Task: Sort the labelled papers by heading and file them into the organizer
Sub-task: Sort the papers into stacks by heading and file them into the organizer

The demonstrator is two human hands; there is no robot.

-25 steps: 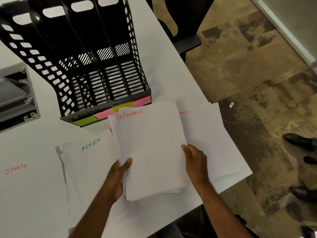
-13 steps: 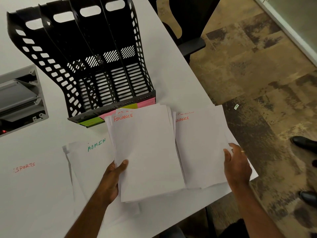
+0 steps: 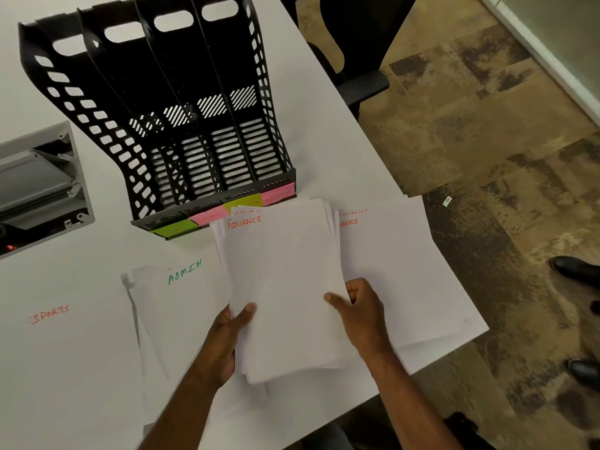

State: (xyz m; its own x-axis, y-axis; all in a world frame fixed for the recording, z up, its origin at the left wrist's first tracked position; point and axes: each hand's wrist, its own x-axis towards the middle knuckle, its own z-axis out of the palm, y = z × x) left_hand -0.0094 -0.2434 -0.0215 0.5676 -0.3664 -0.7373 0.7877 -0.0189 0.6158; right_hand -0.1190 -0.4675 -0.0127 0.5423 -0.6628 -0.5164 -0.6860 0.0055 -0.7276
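Half a second earlier the right hand (image 3: 360, 311) had rested out on the Finance pile (image 3: 402, 271); it had since returned to the held stack (image 3: 285, 287), its fingers pinching the right edge. The left hand (image 3: 227, 339) gripped the stack's lower left, thumb on top. The top sheet read Finance, and the stack hung just above the tabletop (image 3: 341, 151), in front of the organizer (image 3: 156, 108). To do this well, peel only that top sheet, confirm its heading, and lay it squarely on the matching pile.
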